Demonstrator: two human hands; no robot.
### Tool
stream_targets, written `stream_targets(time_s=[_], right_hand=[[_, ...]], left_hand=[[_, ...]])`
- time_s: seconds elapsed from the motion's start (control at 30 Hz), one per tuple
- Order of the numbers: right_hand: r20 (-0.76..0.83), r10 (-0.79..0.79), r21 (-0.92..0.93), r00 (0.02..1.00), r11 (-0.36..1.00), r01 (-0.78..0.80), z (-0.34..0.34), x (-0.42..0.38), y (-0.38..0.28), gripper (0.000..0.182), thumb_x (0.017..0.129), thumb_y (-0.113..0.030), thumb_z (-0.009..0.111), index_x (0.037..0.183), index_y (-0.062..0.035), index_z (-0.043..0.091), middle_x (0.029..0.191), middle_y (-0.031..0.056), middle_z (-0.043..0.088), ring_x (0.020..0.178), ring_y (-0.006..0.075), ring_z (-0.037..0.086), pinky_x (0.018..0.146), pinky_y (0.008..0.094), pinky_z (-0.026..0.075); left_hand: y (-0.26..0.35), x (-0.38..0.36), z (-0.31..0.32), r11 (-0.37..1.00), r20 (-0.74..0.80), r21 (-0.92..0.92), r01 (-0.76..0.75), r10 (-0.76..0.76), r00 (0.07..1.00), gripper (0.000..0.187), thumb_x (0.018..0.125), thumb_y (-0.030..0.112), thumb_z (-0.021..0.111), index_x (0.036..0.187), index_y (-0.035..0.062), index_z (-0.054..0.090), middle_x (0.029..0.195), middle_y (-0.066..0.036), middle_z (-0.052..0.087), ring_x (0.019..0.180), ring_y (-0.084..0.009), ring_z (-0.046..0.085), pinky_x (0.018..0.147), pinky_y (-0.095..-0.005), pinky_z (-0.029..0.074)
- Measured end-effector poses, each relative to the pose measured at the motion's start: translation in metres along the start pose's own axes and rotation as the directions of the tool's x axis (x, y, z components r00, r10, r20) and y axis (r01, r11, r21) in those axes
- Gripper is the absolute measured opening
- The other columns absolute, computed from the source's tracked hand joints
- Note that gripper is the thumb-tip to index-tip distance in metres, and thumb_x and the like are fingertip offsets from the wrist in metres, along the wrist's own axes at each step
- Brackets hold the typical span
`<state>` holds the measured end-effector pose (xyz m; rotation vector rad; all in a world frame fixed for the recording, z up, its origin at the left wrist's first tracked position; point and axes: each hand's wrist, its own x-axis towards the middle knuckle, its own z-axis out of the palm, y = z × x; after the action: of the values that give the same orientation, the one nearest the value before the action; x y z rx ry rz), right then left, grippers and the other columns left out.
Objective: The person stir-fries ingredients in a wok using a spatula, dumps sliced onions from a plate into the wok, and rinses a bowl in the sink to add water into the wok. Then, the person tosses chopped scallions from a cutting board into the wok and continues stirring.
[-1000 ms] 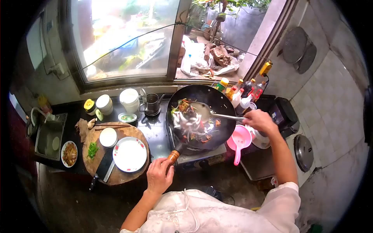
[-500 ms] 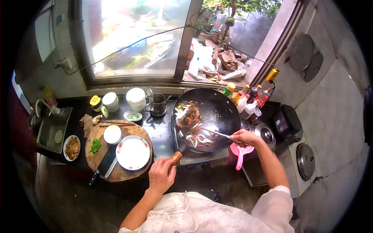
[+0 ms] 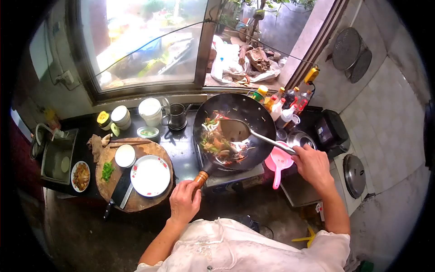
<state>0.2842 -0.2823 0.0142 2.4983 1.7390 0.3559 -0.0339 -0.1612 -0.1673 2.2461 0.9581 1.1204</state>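
Observation:
A black wok (image 3: 260,120) rests on the stove, tilted a little, with mixed sliced vegetables and other food (image 3: 215,144) in its left and lower part. Its wooden handle (image 3: 201,178) points toward me, and my left hand (image 3: 185,199) is closed round the end of it. My right hand (image 3: 312,167), at the right of the wok, grips the metal handle of a spatula (image 3: 235,130). The broad blade of the spatula is over the food, near the middle of the wok; whether it touches the food I cannot tell.
Left of the stove, a round chopping board (image 3: 103,186) bears a white plate (image 3: 150,176), a bowl, a cleaver (image 3: 122,188) and chopped greens. Bottles (image 3: 287,113) and a pink strainer (image 3: 277,168) are at the right. A food bowl (image 3: 81,176) sits near the sink (image 3: 58,156).
My right hand has moved right and outward, and the spatula blade now shows broad over the food. Food in the wok has shifted. The whole view has moved slightly.

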Motion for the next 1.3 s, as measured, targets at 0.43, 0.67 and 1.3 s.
stream_targets(time_s=[0.43,0.67,1.3], right_hand=[[-0.262,-0.064,-0.157,0.963,0.987,0.023,0.061,0.067,0.006,0.013,0.086,-0.017,0.066,0.092,-0.0088,0.058,0.083,0.0093,0.062,0.069,0.0286,0.068,0.06,0.0401,0.053],[-0.153,-0.317,-0.319,0.936,0.912,0.257,0.062,0.079,-0.036,0.025,0.08,-0.009,0.063,0.104,-0.0119,0.058,0.093,0.0059,0.057,0.085,0.0222,0.063,0.07,0.0361,0.044],[0.024,0.003,0.883,1.0,0.469,-0.023,0.1,-0.03,-0.094,0.045,0.087,-0.012,0.065,0.128,0.0013,0.052,0.103,0.0113,0.063,0.094,0.0175,0.062,0.082,0.0316,0.051]], left_hand=[[-0.004,-0.003,0.001,1.0,0.006,-0.012,0.016,-0.016,1.0,0.024,0.078,0.002,0.07,0.101,0.0027,0.063,0.1,-0.014,0.063,0.09,-0.0342,0.064,0.077,-0.0413,0.052],[-0.004,-0.002,-0.002,1.0,0.022,-0.03,0.005,-0.004,1.0,0.025,0.078,0.002,0.071,0.102,0.0034,0.064,0.099,-0.013,0.062,0.089,-0.0338,0.063,0.076,-0.0412,0.052],[0.076,0.061,0.024,0.049,0.923,-0.294,0.954,-0.245,0.297,0.039,0.102,0.04,0.052,0.121,0.0058,0.054,0.1,-0.012,0.069,0.088,-0.0263,0.07,0.079,-0.0369,0.057]])
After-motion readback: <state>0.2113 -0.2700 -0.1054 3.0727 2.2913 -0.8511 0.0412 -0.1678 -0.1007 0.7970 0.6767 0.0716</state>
